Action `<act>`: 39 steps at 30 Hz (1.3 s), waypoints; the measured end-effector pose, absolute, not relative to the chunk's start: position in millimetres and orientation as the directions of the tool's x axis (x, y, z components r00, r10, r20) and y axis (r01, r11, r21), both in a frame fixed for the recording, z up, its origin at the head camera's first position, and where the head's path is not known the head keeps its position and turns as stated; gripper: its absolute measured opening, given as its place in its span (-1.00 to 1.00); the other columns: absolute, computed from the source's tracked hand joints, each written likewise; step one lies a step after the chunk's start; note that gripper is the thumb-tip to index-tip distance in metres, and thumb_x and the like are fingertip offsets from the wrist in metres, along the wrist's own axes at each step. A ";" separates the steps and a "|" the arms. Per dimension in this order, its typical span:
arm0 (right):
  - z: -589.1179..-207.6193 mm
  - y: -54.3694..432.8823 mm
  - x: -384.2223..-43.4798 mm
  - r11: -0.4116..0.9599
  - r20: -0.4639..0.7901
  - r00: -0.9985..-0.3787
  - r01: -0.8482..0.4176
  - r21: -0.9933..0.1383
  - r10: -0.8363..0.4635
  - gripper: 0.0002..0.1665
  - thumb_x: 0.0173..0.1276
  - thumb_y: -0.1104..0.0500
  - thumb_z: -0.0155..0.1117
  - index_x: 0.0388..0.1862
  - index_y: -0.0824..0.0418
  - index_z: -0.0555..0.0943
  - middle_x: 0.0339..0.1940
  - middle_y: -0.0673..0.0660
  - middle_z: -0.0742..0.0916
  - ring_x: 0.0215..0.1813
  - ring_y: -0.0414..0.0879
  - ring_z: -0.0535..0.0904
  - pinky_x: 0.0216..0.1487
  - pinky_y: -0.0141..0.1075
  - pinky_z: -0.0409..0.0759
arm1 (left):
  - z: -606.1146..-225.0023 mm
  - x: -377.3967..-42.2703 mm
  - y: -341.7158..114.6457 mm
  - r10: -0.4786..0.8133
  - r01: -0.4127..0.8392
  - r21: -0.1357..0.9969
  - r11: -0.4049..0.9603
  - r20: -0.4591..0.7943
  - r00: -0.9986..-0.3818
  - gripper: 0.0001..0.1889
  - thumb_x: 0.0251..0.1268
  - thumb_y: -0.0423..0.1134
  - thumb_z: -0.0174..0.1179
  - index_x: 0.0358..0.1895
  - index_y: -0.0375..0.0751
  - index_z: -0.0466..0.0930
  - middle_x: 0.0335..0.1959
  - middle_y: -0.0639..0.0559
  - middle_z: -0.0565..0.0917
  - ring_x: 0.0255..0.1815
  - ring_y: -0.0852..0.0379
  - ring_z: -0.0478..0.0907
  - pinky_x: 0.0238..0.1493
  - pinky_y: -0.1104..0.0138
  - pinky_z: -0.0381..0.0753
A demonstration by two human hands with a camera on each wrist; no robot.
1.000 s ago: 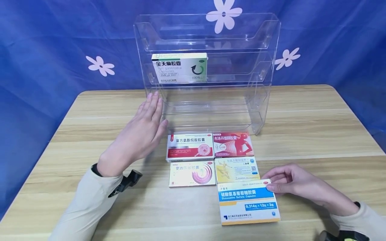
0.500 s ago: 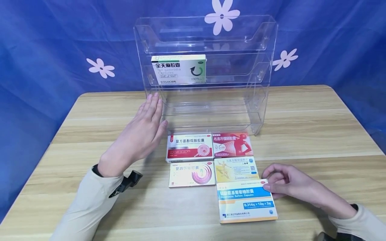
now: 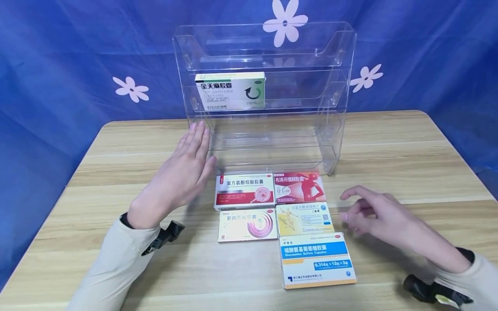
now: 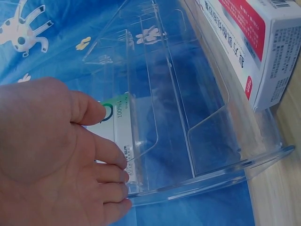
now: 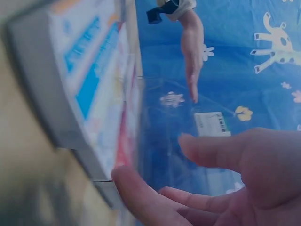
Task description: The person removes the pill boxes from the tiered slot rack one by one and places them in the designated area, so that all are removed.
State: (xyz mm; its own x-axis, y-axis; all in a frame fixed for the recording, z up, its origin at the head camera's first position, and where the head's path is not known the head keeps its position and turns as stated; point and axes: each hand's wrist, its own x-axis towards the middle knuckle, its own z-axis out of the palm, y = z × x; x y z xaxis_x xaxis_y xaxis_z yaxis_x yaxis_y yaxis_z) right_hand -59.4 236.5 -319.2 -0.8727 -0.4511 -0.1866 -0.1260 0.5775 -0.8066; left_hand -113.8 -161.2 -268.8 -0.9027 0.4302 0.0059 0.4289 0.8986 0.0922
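Currently, yellow box (image 3: pixel 304 219) lies in front of rack (image 3: pixel 303 96), long axis crosswise. Right hand (image 3: pixel 377 216) nearer, empty, fingers parted; left hand (image 3: pixel 177 172) straight-fingered at rack's left side.

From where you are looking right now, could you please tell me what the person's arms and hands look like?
The left sleeve and right sleeve are pale cream and long. Each wrist wears a black band with a small black device, the left device and right device; a pale yellow-green patch shows beside the right one. The left hand and right hand are ungloved.
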 end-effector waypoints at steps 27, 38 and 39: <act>-227.9 152.3 -180.1 0.451 0.352 -0.915 -0.405 -0.795 -0.200 -0.61 0.32 0.18 0.33 0.10 0.28 0.60 -0.01 0.19 0.70 -0.03 -0.16 0.62 0.07 -0.38 0.58 | -270.5 -114.8 -159.0 0.418 0.418 0.073 0.905 0.011 -0.908 -0.34 0.58 -0.01 -0.47 0.49 -0.47 -0.26 0.53 -0.32 -0.32 0.54 -0.13 -0.45 0.53 0.06 -0.30; -227.0 124.5 -209.3 0.440 0.342 -0.922 -0.388 -0.810 -0.184 -0.60 0.31 0.18 0.34 0.10 0.28 0.61 0.02 0.19 0.70 0.02 -0.11 0.62 0.15 -0.35 0.55 | -272.1 -114.0 -160.2 0.411 0.411 0.077 0.908 0.015 -0.911 -0.34 0.58 -0.02 -0.45 0.49 -0.48 -0.25 0.54 -0.33 -0.32 0.54 -0.12 -0.45 0.53 0.05 -0.28; -227.1 122.6 -211.1 0.442 0.338 -0.923 -0.385 -0.810 -0.184 -0.60 0.32 0.18 0.33 0.11 0.28 0.61 0.02 0.19 0.70 0.02 -0.11 0.62 0.16 -0.35 0.55 | -272.3 -113.9 -160.5 0.410 0.410 0.076 0.909 0.015 -0.912 -0.34 0.58 -0.02 -0.45 0.49 -0.48 -0.25 0.54 -0.33 -0.32 0.54 -0.12 -0.46 0.53 0.06 -0.29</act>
State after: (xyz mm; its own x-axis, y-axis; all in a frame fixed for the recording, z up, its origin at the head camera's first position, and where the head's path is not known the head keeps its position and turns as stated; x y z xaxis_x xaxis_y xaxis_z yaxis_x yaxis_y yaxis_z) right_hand -211.1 122.6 -227.1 -0.9229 -0.1838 0.3383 -0.3850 0.4424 -0.8100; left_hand -113.9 -160.5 -272.3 -0.9117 0.4105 0.0154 0.4104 0.9087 0.0763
